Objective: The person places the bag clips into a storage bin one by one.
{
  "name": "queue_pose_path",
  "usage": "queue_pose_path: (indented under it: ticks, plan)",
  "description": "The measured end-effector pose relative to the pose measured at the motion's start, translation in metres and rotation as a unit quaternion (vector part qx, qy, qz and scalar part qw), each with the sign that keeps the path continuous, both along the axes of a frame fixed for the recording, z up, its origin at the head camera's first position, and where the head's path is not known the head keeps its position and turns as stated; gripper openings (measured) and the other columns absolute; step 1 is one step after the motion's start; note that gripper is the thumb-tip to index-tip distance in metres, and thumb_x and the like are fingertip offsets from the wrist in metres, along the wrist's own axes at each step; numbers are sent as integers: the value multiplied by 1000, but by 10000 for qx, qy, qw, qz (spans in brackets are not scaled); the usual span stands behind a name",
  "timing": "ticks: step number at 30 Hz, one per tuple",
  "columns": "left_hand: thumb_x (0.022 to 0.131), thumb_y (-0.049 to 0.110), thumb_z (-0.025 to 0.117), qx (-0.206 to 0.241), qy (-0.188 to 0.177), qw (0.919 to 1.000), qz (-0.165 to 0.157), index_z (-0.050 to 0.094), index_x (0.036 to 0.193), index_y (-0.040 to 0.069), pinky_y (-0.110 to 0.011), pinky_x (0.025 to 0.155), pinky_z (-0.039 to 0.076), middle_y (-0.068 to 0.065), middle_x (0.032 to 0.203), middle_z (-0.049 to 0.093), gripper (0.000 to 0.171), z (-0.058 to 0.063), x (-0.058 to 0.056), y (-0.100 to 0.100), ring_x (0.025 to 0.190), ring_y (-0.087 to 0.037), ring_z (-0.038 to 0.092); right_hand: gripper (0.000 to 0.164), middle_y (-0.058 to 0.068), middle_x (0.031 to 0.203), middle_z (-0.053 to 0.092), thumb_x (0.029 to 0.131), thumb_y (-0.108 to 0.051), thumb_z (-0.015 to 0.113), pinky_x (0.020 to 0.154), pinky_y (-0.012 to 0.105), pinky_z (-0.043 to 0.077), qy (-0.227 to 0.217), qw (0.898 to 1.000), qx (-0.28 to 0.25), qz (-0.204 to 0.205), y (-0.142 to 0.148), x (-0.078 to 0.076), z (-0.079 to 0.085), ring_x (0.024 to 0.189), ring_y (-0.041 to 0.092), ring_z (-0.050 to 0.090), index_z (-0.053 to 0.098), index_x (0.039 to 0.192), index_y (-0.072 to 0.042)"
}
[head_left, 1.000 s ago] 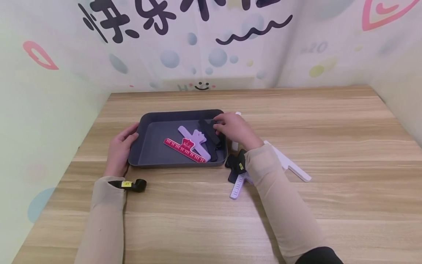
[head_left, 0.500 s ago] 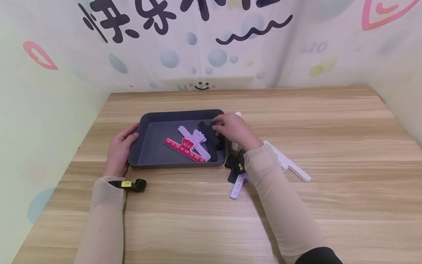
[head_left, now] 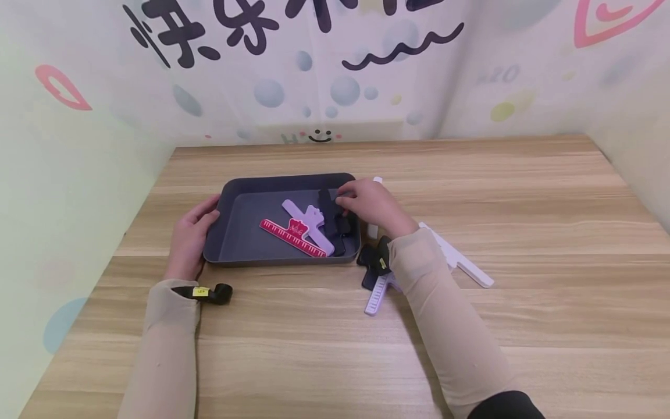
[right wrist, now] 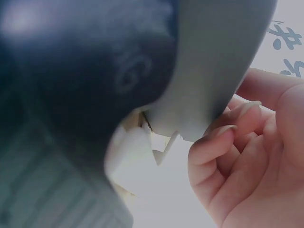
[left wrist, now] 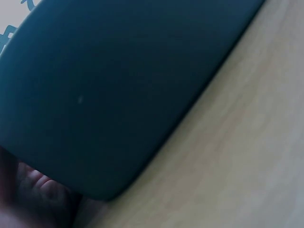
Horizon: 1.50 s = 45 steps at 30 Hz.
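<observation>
My left hand [head_left: 191,238] grips the left wall of a dark grey tray [head_left: 262,262], thumb at the rim. In the left wrist view the outer wall of the tray [left wrist: 104,95] fills most of the picture. At the tray's right end, the thumb and fingertips of my right hand [head_left: 374,203] pinch a black piano-key clip [head_left: 330,215], which lies over another dark clip. Beside it in the tray are a lilac clip [head_left: 314,218] and a red piano-key clip [head_left: 293,235] crossing it. The right wrist view shows curled fingers [right wrist: 213,147] past the tray wall.
Right of the tray, a white clip [head_left: 373,231] stands partly hidden behind my right hand. Under the right wrist lie a black clip [head_left: 369,282] and a lilac clip [head_left: 376,299]. Another white clip [head_left: 468,270] is farther right. A printed cloth [head_left: 314,87] hangs behind the table.
The black clip in my right fingers has turned from a slant to nearly straight front-to-back, beside the lilac clip. My left hand and the tray have stayed in place.
</observation>
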<state>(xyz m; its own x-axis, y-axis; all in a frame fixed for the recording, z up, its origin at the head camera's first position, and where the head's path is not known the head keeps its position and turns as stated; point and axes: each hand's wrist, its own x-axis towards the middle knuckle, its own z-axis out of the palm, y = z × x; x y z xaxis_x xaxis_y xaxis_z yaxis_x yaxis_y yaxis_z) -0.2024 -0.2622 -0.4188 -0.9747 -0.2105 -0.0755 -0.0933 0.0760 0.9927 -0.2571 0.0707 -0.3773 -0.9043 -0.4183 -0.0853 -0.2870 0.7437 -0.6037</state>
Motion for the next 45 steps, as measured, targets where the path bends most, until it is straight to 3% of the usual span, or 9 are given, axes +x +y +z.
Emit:
queue_pose_path:
  ticks: [8,16,29,36,45]
  plan:
    - [89,23,55,-11,52,10000,-53,51,128,18,-19,90,35,0,135,42,39,-2,0,-2,121,-12,36,31,-1,73,64,90,-26,53,68,28,43,38,9999,-114,53,1,1,2,72,14,58,58,115,-9]
    - [88,23,56,26,73,10000,-14,51,127,17,-17,88,36,0,134,44,40,-1,0,-1,120,-12,37,31,-1,74,62,90,-27,51,56,29,45,-15,9997,-223,-59,5,1,4,57,20,57,55,118,-12]
    - [89,21,56,12,127,9999,-34,51,128,16,-14,84,37,-1,133,45,40,-1,0,-2,119,-13,38,31,1,77,62,91,-27,50,58,31,43,262,9973,-648,-209,20,-1,11,63,21,59,57,117,-12]
    - [89,21,55,-70,141,9998,-79,51,128,17,-14,84,37,0,133,45,39,-1,-1,-3,120,-12,37,31,2,88,62,91,-29,50,55,32,45,315,9951,-799,-487,30,-3,12,67,20,61,57,117,-13]
    - [89,21,56,-100,150,9998,-81,51,128,17,-14,84,37,0,133,45,40,-1,-1,-2,120,-12,37,32,6,103,61,90,-26,50,66,33,43,409,9942,-796,-603,40,-7,9,70,18,62,57,117,-9]
